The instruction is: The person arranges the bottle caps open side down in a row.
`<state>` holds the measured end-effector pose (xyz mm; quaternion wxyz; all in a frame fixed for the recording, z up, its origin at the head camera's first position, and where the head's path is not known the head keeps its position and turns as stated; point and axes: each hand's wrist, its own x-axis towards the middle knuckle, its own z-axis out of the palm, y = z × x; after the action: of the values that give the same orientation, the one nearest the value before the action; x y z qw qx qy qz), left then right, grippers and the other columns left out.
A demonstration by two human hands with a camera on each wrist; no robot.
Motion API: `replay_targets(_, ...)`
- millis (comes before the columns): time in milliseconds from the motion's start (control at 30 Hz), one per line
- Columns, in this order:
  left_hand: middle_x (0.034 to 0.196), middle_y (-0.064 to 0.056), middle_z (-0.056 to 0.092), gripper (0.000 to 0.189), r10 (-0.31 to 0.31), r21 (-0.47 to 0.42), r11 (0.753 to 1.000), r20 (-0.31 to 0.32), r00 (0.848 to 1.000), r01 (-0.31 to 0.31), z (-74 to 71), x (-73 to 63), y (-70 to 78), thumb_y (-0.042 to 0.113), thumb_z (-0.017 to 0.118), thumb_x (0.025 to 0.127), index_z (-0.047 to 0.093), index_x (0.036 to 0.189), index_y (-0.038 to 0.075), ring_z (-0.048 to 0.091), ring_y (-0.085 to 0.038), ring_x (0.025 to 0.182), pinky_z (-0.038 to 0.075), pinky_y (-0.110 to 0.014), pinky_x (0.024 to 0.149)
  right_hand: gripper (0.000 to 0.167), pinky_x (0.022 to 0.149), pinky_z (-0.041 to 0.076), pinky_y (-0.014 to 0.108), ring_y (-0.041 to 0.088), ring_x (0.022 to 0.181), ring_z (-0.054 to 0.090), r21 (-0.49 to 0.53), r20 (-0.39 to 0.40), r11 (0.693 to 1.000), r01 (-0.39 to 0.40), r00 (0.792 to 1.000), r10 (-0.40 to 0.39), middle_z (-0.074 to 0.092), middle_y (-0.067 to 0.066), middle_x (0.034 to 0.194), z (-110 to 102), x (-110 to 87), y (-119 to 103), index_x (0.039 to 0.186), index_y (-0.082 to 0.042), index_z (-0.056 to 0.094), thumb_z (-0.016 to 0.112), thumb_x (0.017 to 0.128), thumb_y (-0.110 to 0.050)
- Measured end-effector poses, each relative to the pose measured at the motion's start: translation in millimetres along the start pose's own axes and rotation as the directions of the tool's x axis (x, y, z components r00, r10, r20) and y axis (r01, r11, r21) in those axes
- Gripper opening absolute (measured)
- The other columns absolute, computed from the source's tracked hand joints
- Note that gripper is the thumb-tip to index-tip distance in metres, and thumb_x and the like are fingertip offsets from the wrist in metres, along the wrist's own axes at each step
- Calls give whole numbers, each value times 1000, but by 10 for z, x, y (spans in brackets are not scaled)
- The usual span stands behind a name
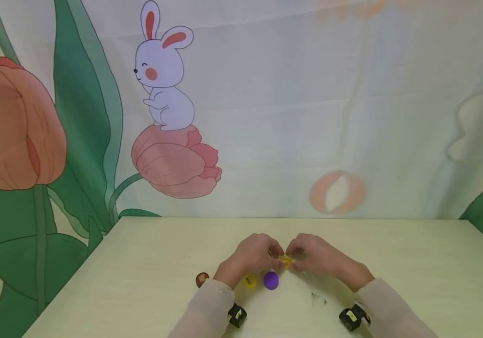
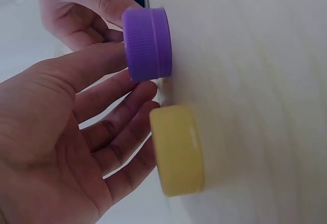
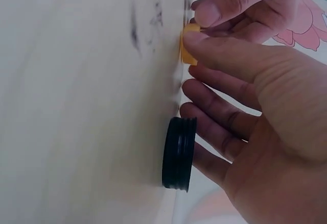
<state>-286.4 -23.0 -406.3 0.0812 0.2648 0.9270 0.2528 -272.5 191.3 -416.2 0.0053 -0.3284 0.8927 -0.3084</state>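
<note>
A small orange-yellow bottle cap point(image 1: 285, 261) is between my two hands on the table. My right hand point(image 1: 319, 253) pinches it, the thumb lying across it in the right wrist view, where the cap point(image 3: 190, 55) is partly covered. From the other side my left hand point(image 1: 256, 253) holds it with thumb and fingertips. A ridged purple bottle cap point(image 2: 147, 43) stands close in front of the left hand, hiding its fingertips in the left wrist view. Beside that is a plain yellow cap point(image 2: 179, 150). A black cap point(image 3: 179, 152) sits near the right hand's outer fingers.
A brown cap point(image 1: 202, 280) lies left of the left wrist. Dark smudges point(image 1: 319, 298) mark the pale table point(image 1: 140, 263) in front of the right hand. Behind the table hangs a cloth point(image 1: 267, 117) printed with a rabbit and tulips.
</note>
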Motion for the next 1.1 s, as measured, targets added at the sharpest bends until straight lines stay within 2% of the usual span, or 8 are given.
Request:
replay_targets(233,90,9,75,20,17,20,1000,-5,1000,-17,17,-11,6,21,88,88,84,106,13,62,-9,86,51,-29,85,21,82,55,33,15,90,62,-43,-10,999,27,1000,-27,65,-3,95,47,3,25,100,-6,77,89,83,-10)
replay_targets(633,96,6,76,26,83,27,996,-29,996,-83,-17,-88,33,18,86,89,81,113,13,66,-7,85,51,-25,80,15,86,57,38,18,97,68,-11,-30,999,-35,999,35,71,-5,100,11,-32,-32,102,-10,74,83,92,-15)
replay_targets(900,97,4,77,28,141,51,989,-107,984,-136,-38,-117,10,12,85,90,80,118,13,69,-6,85,53,-25,80,17,91,55,46,20,103,67,48,-33,991,-128,991,129,71,-5,105,-45,-46,-98,108,-12,74,80,95,-21)
replay_targets(1100,92,4,78,23,198,47,980,-182,963,-193,-37,-115,-29,9,85,90,82,112,14,69,-4,80,52,-22,75,19,96,53,54,20,105,67,91,-48,990,-106,993,110,71,-4,108,-83,-65,-131,111,-11,74,77,99,-25)
